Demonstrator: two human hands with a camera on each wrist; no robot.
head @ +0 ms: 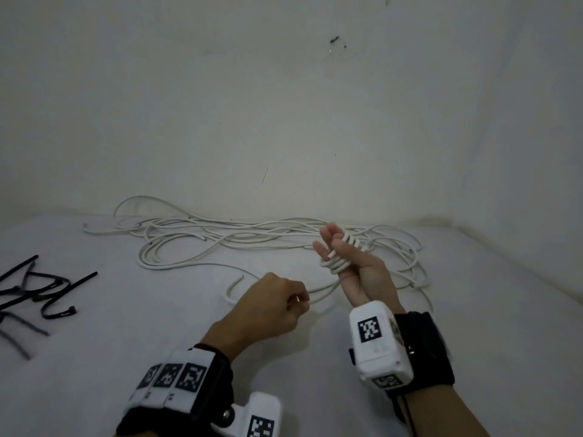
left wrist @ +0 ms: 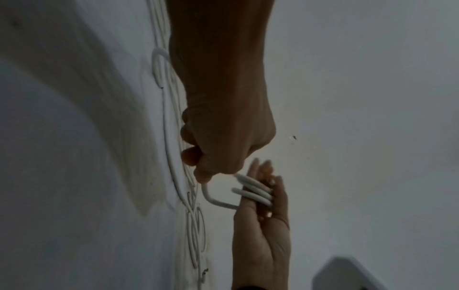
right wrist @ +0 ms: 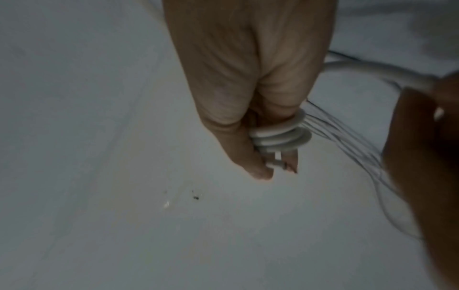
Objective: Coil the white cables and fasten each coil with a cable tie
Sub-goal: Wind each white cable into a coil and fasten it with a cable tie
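White cables (head: 220, 238), black cable ties (head: 47, 288), white tabletop (head: 126, 326)

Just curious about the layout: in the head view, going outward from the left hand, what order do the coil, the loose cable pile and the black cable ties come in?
1. Coil, just right, wound on the right hand's fingers.
2. Loose cable pile, behind.
3. Black cable ties, far left.
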